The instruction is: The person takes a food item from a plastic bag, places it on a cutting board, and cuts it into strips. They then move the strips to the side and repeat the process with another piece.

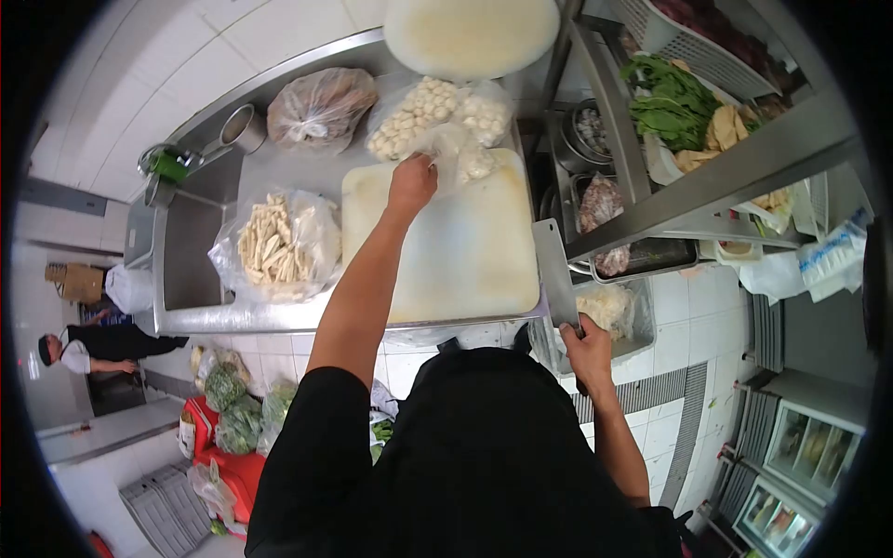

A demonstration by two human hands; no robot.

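White plastic, broad and rectangular, the cutting board (456, 246) lies flat on the steel counter (200, 316) in front of me, and I place everything else by it. My left hand (412, 181) reaches over the board's far edge and pinches the loose neck of a clear plastic bag of pale round balls (437, 116), which sits just beyond the board against the wall. My fingers are closed on the crumpled film. My right hand (588, 346) hangs off the board's near right corner, fist wrapped around the handle of a steel cleaver (555, 274), whose flat blade points up along the board's right edge. Left of the board rests a clear bag of cut pale sticks (277, 244). Beyond that, at the far left, a knotted bag of brownish pieces (319, 107) lies beside a small steel cup (244, 127). Right of the board, a steel shelf (735, 172) carries leafy greens (672, 102).
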